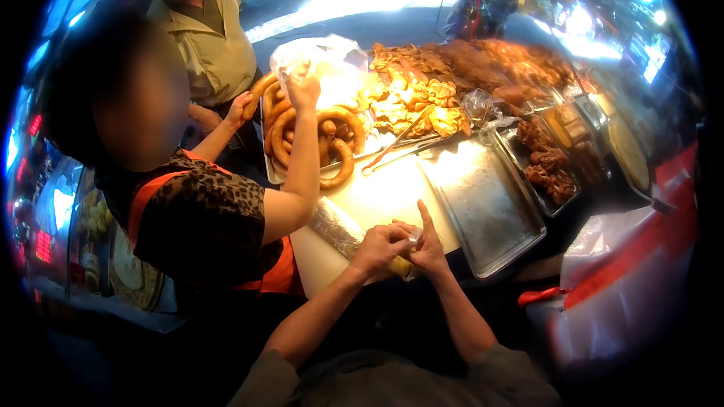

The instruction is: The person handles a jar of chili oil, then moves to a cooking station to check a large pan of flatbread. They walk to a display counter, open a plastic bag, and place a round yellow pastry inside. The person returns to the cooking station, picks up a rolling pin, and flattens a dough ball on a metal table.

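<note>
My left hand [382, 247] and my right hand [430, 251] meet over the near edge of a pale cutting board [387, 192]. Between them they pinch a small piece of clear plastic [416, 236], and my right index finger points up. Just below my fingers shows a yellowish thing [401, 267], partly covered by my hands; I cannot tell what it is. A long, shiny, pale object [339, 229] lies on the board beside my left hand, perhaps a blade or something wrapped. Metal tongs [396, 146] rest at the board's far edge.
At left, a co-worker in an orange apron [285, 271] holds a sausage [261, 95] and a white plastic bag [334, 51] above a tray of coiled sausages [319, 135]. A metal tray [486, 209] stands right, cooked meat [418, 90] lies behind, and plastic bags [605, 237] hang at right.
</note>
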`<state>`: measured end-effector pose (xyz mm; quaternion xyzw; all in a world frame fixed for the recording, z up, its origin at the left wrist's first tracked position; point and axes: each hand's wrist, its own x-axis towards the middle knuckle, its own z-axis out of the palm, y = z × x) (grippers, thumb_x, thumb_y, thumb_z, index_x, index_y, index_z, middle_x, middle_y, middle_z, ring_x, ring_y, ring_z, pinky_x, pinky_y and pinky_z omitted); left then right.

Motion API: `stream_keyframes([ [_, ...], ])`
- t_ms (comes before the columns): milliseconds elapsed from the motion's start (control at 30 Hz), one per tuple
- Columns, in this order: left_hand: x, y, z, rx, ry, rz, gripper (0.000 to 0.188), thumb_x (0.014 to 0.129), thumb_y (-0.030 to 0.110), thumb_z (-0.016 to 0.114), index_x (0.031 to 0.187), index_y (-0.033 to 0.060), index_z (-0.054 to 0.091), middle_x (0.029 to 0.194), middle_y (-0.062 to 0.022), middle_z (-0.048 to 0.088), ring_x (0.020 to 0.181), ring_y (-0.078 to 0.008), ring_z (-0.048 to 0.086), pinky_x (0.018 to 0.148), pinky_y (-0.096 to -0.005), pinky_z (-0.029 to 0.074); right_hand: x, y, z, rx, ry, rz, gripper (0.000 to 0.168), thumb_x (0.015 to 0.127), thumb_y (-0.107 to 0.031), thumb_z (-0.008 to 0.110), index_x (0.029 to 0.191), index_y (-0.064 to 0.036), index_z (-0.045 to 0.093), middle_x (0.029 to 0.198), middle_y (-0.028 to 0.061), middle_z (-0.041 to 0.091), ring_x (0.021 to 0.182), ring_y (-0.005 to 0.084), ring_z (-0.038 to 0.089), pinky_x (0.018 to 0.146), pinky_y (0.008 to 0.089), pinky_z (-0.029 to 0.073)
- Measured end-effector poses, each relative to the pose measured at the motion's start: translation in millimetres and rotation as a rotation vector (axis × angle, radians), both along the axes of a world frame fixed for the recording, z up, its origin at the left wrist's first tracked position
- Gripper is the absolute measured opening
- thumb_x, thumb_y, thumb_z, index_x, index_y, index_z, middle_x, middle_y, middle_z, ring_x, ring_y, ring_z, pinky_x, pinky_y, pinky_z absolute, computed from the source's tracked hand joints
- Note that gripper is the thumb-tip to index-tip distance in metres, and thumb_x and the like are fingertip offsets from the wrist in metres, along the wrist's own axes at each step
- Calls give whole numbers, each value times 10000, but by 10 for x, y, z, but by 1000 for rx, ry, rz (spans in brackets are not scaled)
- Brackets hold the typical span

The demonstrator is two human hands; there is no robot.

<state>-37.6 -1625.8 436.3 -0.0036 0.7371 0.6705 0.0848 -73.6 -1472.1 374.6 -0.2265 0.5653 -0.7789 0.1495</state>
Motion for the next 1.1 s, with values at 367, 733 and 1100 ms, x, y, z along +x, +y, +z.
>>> stream_keyframes([
  [367, 1783, -543, 157, 430, -6, 89, 47, 880, 23, 688, 867, -22, 696, 913, -52, 654, 981, -142, 596, 916, -296, 449, 1549, -405, 646, 320, 114, 79, 947, 816, -75, 778, 1543, -59, 171, 961, 106, 672, 883, 163, 662, 834, 307, 532],
  [733, 4455, -2794, 275, 339, -48, 271, 138, 891, 179, 704, 954, 57, 697, 957, -58, 668, 917, -133, 628, 855, -322, 494, 3870, -2830, 718, 322, -7, 324, 954, 815, -88, 765, 1546, -38, 153, 870, 62, 626, 762, 96, 614, 697, 249, 513],
  [1100, 5542, -5991, 4076, -677, 959, 571, 193, 924, 224, 641, 949, 47, 712, 955, -99, 720, 877, -197, 687, 809, -323, 535, 4447, -6360, 4467, -305, 922, 370, 779, 823, -91, 731, 1482, -27, 322, 1144, 142, 578, 914, 187, 624, 779, 303, 534],
])
